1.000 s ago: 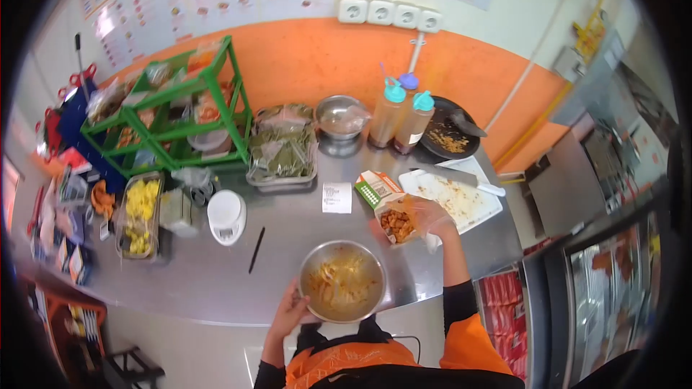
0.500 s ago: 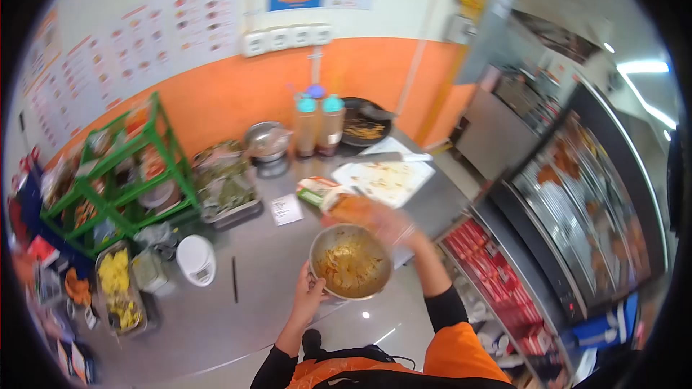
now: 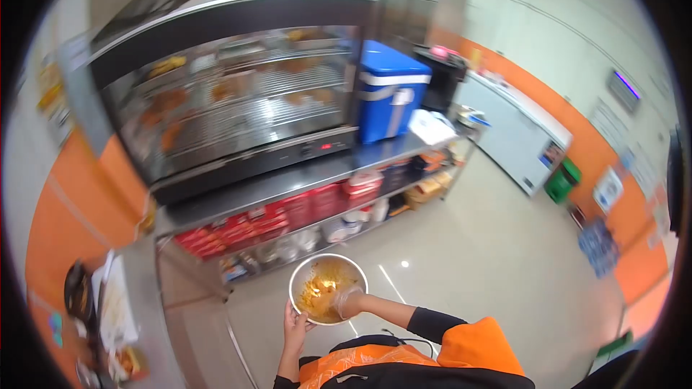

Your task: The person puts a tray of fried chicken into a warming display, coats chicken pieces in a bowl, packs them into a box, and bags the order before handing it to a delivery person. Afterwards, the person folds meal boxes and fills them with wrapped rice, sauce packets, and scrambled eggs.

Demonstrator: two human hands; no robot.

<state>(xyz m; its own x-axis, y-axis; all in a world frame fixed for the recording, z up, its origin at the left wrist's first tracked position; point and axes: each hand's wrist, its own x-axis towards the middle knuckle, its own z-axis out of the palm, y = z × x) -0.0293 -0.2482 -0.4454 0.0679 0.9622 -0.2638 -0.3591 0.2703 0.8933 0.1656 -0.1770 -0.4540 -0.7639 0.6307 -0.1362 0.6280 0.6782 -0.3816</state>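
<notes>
A metal mixing bowl (image 3: 317, 289) smeared with orange-brown sauce is held in front of my body, above the floor. My left hand (image 3: 295, 323) grips its rim at the lower left, fingers underneath. My right hand (image 3: 349, 304), in a clear plastic glove, is at the bowl's right inner side; its fingers are blurred, and whether they hold anything cannot be made out. At the lower left, the food box (image 3: 130, 362) sits on the steel counter (image 3: 148, 281), close to the white cutting board (image 3: 117, 310) with a knife on it.
A glass food warmer (image 3: 245, 94) stands on a steel shelf unit with red boxes (image 3: 252, 227) below. Beside it is a blue cooler box (image 3: 389, 94). Farther back are a white chest freezer (image 3: 504, 126) and a green bin (image 3: 562, 179). Tiled floor (image 3: 461, 259) spreads to the right.
The view has swung right, from the counter to the warmer and floor. The bowl has moved away from the counter with my left hand. My right hand has gone from the food box to the bowl.
</notes>
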